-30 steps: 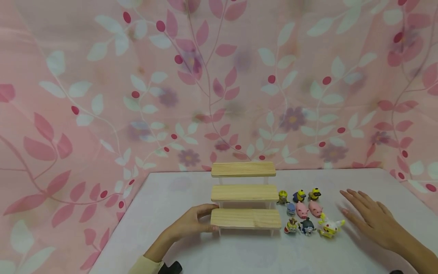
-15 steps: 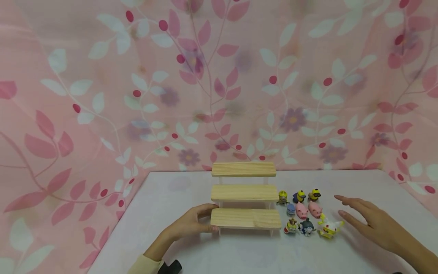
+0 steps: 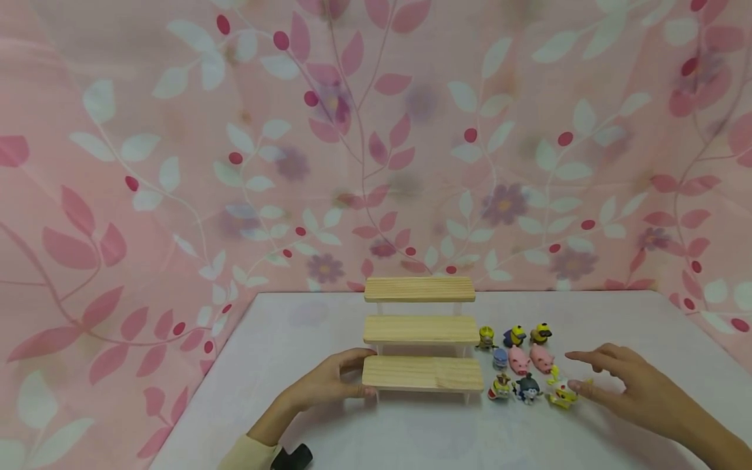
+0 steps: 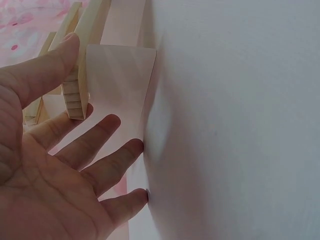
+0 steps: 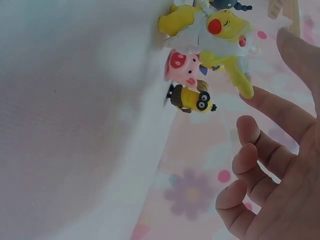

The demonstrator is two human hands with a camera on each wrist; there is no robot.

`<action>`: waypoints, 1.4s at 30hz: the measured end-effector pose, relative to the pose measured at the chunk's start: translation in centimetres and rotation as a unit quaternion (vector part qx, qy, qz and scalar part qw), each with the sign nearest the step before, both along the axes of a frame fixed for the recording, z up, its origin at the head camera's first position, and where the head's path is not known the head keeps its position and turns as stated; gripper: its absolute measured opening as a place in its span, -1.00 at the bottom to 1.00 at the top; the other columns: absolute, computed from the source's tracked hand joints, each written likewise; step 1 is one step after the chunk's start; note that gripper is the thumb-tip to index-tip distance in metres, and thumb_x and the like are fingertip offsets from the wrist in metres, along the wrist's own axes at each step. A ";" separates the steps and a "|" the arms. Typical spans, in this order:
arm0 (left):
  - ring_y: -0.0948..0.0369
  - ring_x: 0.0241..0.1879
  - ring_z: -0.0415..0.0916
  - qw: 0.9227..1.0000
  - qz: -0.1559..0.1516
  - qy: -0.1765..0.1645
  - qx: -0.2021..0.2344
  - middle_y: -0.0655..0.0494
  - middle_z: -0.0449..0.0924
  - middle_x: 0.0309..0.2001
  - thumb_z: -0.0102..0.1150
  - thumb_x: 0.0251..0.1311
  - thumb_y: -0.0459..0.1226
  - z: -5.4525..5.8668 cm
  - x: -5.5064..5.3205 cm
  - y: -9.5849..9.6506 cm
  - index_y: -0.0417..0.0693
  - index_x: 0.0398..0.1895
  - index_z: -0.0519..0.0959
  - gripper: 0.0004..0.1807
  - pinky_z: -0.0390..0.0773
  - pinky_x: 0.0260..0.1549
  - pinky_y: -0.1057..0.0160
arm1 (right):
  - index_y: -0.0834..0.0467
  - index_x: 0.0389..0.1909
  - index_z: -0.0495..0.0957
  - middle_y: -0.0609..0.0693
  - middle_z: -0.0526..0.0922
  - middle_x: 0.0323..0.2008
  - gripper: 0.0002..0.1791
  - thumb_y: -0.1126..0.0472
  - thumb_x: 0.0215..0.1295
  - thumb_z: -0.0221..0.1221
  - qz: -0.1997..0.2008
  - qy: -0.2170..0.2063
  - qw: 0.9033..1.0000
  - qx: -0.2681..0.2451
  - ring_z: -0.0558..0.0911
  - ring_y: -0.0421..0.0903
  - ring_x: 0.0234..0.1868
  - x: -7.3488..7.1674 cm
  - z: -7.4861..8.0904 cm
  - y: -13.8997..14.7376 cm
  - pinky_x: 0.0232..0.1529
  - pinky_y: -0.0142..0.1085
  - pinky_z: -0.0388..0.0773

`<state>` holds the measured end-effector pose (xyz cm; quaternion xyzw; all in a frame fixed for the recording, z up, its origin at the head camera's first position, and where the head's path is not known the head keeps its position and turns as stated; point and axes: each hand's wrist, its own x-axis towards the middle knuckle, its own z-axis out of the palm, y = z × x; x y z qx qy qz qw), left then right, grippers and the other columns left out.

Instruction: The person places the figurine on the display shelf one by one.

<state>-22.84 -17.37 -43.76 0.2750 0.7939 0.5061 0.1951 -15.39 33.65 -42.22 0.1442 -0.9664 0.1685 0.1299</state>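
Note:
A three-tier wooden step stand (image 3: 411, 374) stands on the white table in the head view. My left hand (image 3: 326, 384) grips the left end of its lowest board. In the left wrist view, thumb and index finger hold the board's edges, with the other fingers spread beside the clear support. Right of the stand, small toy figures are grouped in rows. My right hand (image 3: 640, 391) hovers beside a yellow-and-white figure (image 3: 561, 396), thumb and index finger apart, nothing held. In the right wrist view, that figure (image 5: 227, 25) lies beyond the fingertips; whether they touch cannot be told.
Two pink pigs (image 3: 542, 359) and a small blue figure (image 3: 500, 358) form the middle row. Yellow figures (image 3: 514, 336) stand behind. A dark-haired figure (image 3: 527, 390) and a red-and-yellow one (image 3: 499, 388) are in front. A floral pink cloth (image 3: 411, 163) hangs behind the table.
My right hand has moved left to the yellow-and-white figure, and its outer fingers have curled in. The left hand and the stand stay in place.

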 end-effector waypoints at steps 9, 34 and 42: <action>-0.01 0.34 0.28 1.000 -0.002 0.001 0.004 0.05 0.36 0.35 0.40 0.18 -0.15 -0.1 -0.1 -0.1 -0.12 0.40 0.32 -0.25 0.12 0.29 -0.27 | -0.22 -0.07 0.67 -0.38 0.42 -0.28 -0.52 -0.28 -0.04 0.43 0.032 0.007 0.999 0.017 0.43 -0.24 -0.22 -0.1 -0.6 -0.1 -0.35 -0.25 0.49; -0.01 0.35 0.27 1.000 -0.002 0.013 -0.002 0.08 0.38 0.33 0.39 0.20 -0.14 0.1 0.0 0.0 -0.01 0.38 0.37 -0.31 0.11 0.30 -0.26 | -0.19 -0.28 0.66 -0.40 0.39 -0.34 -0.67 -0.23 -0.01 0.45 0.049 -0.004 0.999 0.010 0.42 -0.35 -0.32 -0.5 -1.6 -0.1 -0.42 -0.33 0.46; -0.03 0.35 0.27 1.000 0.001 0.009 -0.004 0.07 0.38 0.33 0.40 0.18 -0.13 0.0 0.1 0.0 -0.07 0.39 0.36 -0.28 0.11 0.29 -0.28 | -0.21 -0.29 0.64 -0.44 0.38 -0.35 -0.69 -0.18 -0.02 0.47 0.062 0.016 0.998 0.002 0.41 -0.41 -0.34 -0.4 -1.4 -0.1 -0.44 -0.35 0.46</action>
